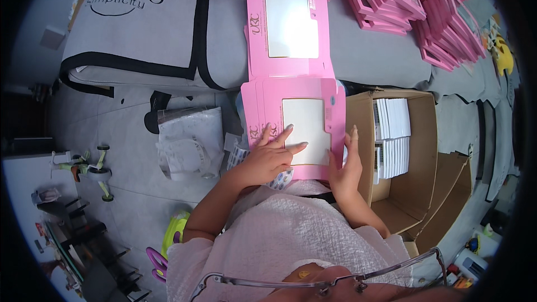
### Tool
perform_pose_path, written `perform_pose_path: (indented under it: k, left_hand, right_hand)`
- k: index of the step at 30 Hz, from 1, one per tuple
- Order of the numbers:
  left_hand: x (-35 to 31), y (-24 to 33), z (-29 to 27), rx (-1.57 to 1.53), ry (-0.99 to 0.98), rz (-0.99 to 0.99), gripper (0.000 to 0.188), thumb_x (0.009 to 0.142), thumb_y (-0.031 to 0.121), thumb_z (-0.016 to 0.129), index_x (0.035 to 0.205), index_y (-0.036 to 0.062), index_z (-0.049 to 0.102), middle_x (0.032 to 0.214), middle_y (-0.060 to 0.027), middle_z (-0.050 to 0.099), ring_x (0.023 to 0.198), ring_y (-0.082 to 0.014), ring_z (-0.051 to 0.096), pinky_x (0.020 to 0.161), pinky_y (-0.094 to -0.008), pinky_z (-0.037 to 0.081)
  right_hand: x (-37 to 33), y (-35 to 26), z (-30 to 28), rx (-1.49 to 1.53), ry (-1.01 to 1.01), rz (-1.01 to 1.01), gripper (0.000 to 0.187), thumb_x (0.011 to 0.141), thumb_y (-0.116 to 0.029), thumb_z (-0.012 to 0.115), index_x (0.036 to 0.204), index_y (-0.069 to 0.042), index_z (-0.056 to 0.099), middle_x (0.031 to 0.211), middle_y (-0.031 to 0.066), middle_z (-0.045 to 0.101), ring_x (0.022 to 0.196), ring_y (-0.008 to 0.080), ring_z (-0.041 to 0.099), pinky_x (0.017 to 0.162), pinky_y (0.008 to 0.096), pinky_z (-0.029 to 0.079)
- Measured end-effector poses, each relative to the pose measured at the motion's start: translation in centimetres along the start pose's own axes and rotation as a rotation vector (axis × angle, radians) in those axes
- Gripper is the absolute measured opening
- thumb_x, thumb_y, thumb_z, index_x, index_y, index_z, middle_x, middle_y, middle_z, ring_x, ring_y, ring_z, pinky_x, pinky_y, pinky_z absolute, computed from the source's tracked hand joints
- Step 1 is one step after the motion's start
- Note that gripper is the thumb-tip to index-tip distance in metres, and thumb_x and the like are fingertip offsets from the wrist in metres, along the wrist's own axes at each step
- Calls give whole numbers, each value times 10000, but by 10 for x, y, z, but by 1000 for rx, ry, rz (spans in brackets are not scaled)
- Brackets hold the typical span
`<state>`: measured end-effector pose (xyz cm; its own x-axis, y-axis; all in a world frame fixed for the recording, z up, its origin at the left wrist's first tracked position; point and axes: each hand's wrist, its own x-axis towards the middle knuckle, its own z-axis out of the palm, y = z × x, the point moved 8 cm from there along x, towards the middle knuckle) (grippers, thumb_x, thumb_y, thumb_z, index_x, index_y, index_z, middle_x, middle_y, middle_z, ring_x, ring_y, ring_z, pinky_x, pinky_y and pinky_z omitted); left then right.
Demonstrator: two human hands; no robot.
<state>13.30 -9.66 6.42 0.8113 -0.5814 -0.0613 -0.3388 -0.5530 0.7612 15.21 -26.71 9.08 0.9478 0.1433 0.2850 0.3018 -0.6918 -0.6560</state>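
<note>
1. Left hand [271, 159]: open, fingers spread, palm down. It reaches in from the lower left and lies over the near pink package [268, 98], two fingertips over its white panel [307, 117]. I see no grip there.
2. Right hand [345, 169]: at the package's right edge, low down. Thumb on the inner side, fingers pointing away from the body. I can't tell if it pinches the edge or just steadies it.
3. The near package sits straight ahead of the torso, between the hands. Panel's long axis runs away from the body, roughly square to the shoulders.
4. Key relation, my read: left hand is the nearer one to the panel, already over its left side. Right hand is just beside the panel's lower right corner. Any shift of the panel hinges on left fingertips versus right thumb.
5. Patterned strip [281, 179]: just below the left hand, partly hidden.
6. Far pink package [257, 50]: directly beyond the near one, on the grey sofa [226, 39], panel in line with mine.
7. Right side: cardboard box [394, 212] with white packs [396, 154] inside.
8. Far right, on the sofa: stacked pink frames [372, 8].
</note>
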Motion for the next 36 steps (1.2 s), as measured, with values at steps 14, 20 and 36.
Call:
perform_pose_path:
  k: [14, 20, 36]
  left_hand:
    - [-26, -46, -70, -508, 682, -360, 107, 903, 87, 589, 865, -11, 568, 655, -40, 590, 597, -38, 486, 534, -222, 397]
    - [-18, -39, -78, -392, 817, -351, 97, 895, 86, 595, 864, -4, 577, 662, -72, 613, 573, -67, 528, 525, -242, 421]
    - [8, -20, -59, -300, 671, -349, 201, 749, 144, 744, 877, 33, 636, 733, -129, 641, 619, -245, 632, 554, -330, 473]
  right_hand:
    - [252, -23, 4, 489, 343, -171, 821, 815, -13, 654, 1438, 56, 123, 1121, 179, 570, 926, 242, 630, 753, 314, 522]
    - [142, -62, 43, 424, -205, -130, 754, 781, -20, 682, 1420, -7, 284, 1015, 132, 601, 903, 252, 609, 854, 361, 478]
    - [52, -18, 51, 639, -285, 194, 760, 729, 78, 710, 1391, -73, 370, 787, 58, 655, 729, 126, 635, 670, 245, 518]
